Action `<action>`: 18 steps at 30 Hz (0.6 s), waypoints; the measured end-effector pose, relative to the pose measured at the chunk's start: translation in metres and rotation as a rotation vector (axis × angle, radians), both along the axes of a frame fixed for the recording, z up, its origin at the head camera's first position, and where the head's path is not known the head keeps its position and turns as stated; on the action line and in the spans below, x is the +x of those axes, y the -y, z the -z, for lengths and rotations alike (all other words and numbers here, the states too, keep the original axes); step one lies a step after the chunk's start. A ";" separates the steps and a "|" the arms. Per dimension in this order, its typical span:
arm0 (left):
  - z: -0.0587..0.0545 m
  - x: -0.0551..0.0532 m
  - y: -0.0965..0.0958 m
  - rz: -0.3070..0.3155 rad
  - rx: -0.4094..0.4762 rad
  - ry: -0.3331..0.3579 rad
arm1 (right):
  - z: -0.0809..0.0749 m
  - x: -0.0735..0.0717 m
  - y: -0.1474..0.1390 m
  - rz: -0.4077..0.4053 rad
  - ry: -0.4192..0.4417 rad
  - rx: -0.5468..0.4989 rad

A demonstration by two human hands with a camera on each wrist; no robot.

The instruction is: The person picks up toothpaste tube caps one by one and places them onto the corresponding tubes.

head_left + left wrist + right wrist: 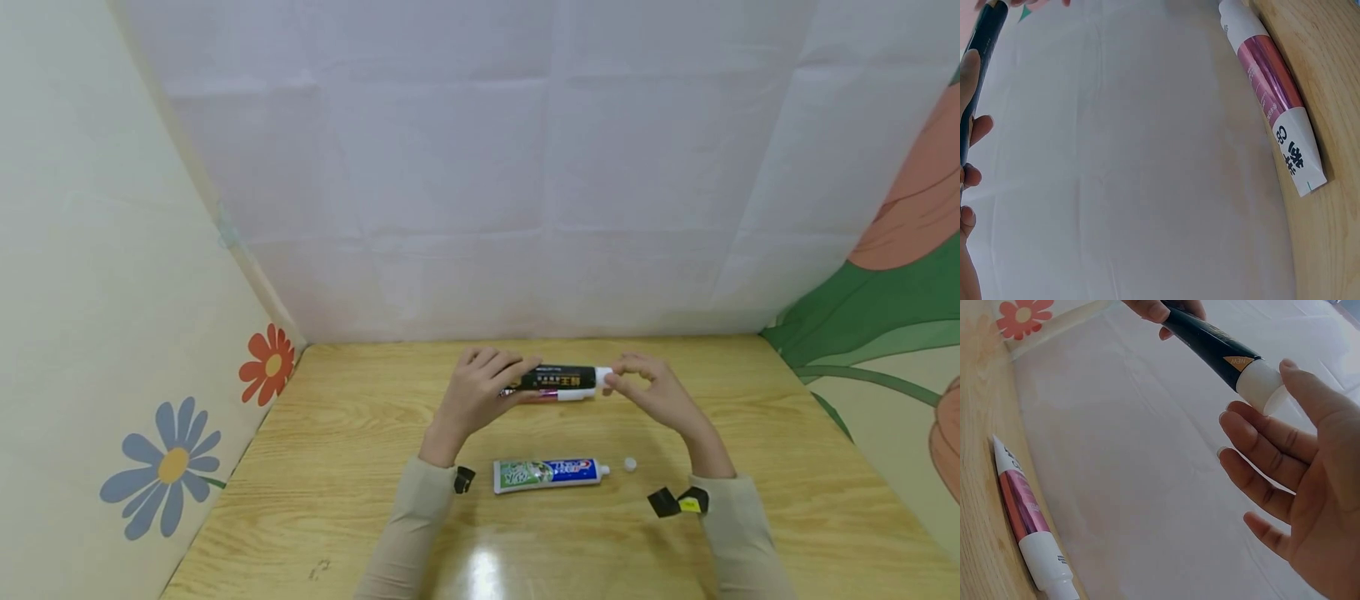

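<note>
Held tube [566, 377] above table [337, 467], cap [630, 464] beside uncapped tube [549, 474]

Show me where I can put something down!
Bare table lies between the left sleeve and left wall, also between right sleeve and right wall. The middle is crowded: left hand, right hand, black tube, pink tube, blue-green tube, loose cap.

Wood-grain table [360, 442] here, with a green-and-blue toothpaste tube [549, 473] lying uncapped and a little white cap [630, 464] just off its nozzle. Pink-and-white tube [1272, 81] lies farther back. Creased pale sheet [450, 167] behind it all, blue flower [173, 465] and red flower [273, 365] at left.
</note>
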State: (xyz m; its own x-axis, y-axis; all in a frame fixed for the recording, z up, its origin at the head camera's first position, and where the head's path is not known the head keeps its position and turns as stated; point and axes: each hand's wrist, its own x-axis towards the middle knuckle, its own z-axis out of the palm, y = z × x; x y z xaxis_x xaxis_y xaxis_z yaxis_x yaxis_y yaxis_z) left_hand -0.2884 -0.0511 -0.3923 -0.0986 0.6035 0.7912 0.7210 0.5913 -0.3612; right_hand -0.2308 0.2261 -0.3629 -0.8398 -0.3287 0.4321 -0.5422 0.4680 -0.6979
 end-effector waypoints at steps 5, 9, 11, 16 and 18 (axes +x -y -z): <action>0.000 0.000 0.000 0.004 -0.003 -0.007 | -0.002 0.001 0.001 0.003 -0.011 0.009; -0.001 0.000 0.000 0.008 -0.003 -0.011 | -0.001 0.000 0.001 0.007 -0.029 0.020; -0.001 0.000 0.000 0.006 -0.005 -0.009 | 0.000 0.000 0.001 0.005 -0.030 0.019; 0.000 0.001 0.000 -0.003 -0.012 0.002 | 0.002 -0.001 0.000 -0.011 -0.030 -0.003; 0.000 0.000 -0.001 -0.005 -0.014 -0.003 | 0.002 -0.002 0.000 -0.022 -0.034 -0.012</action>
